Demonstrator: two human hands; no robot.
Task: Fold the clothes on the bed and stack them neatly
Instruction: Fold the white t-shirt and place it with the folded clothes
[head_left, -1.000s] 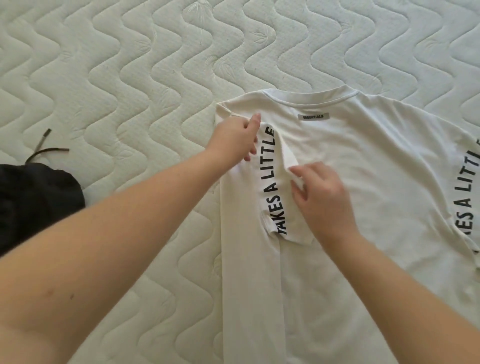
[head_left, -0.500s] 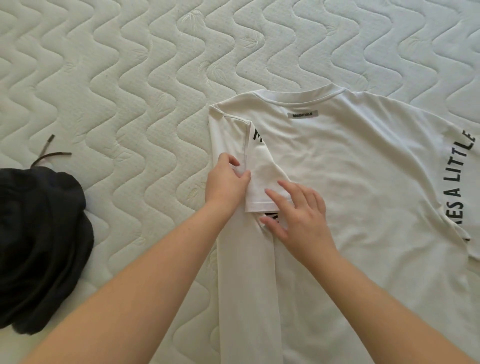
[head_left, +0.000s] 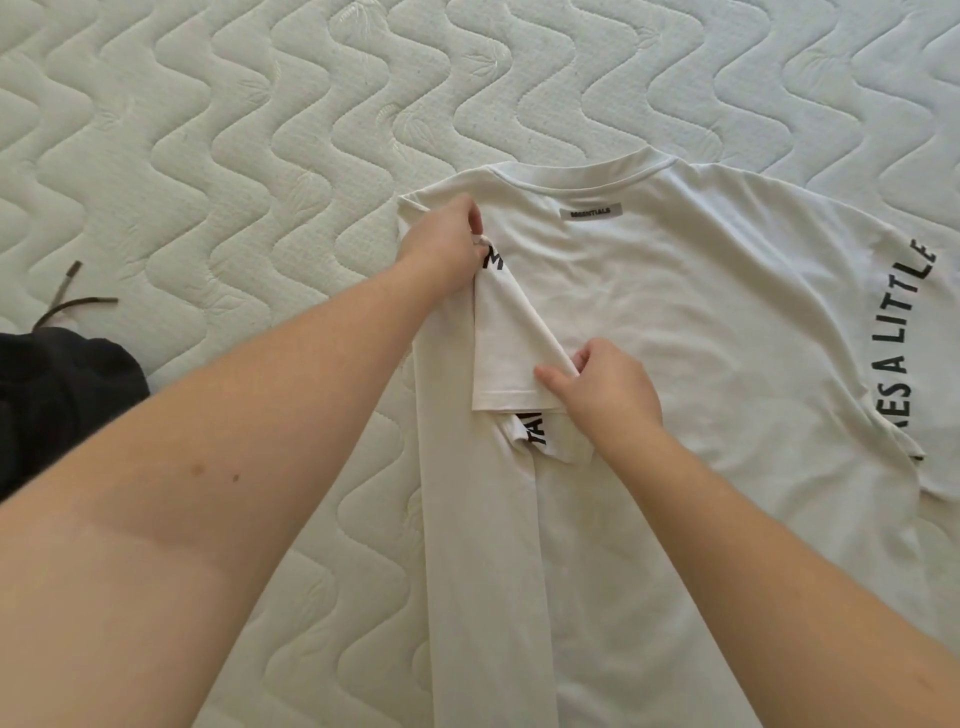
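White T-shirt (head_left: 701, 338) lies back-up on the mattress (head_left: 208, 156), black lettering on its sleeves; my left hand (head_left: 441, 244) and right hand (head_left: 608, 389) both pinch the folded-in sleeve (head_left: 511, 353).

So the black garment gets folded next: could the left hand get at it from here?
Probably yes, once it lets go. The left hand is pinching the shirt sleeve, but the black garment lies on the bed on that same side with nothing between.

Smooth cloth T-shirt (head_left: 675, 322), quilted matt mattress (head_left: 234, 130)
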